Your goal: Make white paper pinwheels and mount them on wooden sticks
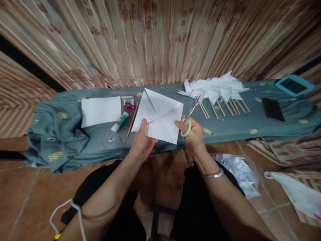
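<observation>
A square sheet of white paper (164,115) is held up over the cloth-covered surface, with slits cut in from two of its corners and faint creases across it. My left hand (143,142) grips its lower left edge, thumb on top and fingers beneath. In my right hand (192,134) is a pair of scissors (186,126) with pale green handles, blades parted slightly and pointing up and away. The right thumb also lies at the paper's right edge. Just left of the sheet are a wooden stick (132,119), a glue stick (120,122) and a small red box (128,102) of metal pins.
White paper pinwheels (215,87) on wooden sticks lie piled at the back right. A stack of paper (101,111) rests at left. A phone (273,109) and a blue-framed tablet (294,85) are far right. On the floor, a clear bag (239,172) holds paper scraps.
</observation>
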Tool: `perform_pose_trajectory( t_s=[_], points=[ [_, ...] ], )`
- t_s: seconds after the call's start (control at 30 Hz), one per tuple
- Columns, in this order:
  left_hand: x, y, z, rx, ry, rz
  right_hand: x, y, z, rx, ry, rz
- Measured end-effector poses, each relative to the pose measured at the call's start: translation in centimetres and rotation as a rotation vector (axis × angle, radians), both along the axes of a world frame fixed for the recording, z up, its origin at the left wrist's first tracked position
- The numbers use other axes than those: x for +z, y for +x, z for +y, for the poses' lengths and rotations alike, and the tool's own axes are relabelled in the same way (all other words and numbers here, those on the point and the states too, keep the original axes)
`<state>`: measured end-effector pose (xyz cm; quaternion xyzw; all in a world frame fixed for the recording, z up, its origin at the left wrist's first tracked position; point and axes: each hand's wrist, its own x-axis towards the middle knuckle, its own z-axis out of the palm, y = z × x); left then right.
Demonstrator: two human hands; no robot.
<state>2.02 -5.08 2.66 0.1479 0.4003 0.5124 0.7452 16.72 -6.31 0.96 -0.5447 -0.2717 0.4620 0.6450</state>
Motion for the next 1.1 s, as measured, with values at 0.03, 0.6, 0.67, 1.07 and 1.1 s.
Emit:
perform_pose_trajectory(
  t_s=[0.03, 0.6, 0.67, 1.07, 1.1],
  points=[
    [0.0, -0.2, 0.1, 0.013, 0.005, 0.011, 0.1, 0.0, -0.1, 0.003, -0.006, -0.045],
    [1.4, -3.6, 2.5, 0.230, 0.127, 0.068, 0.5, 0.6, -5.5, 0.897, -0.140, -0.190],
    [1.5, -3.4, 2.4, 0.228, 0.111, 0.076, 0.5, 0.2, -5.6, 0.909, -0.133, -0.197],
    [1.2, -2.8, 2.0, 0.193, 0.119, 0.084, 0.6, 0.1, -5.0, 0.917, -0.170, -0.216],
    [1.2, -2.8, 2.0, 0.190, 0.117, 0.087, 0.5, 0.1, -5.0, 0.915, -0.174, -0.215]
  ],
)
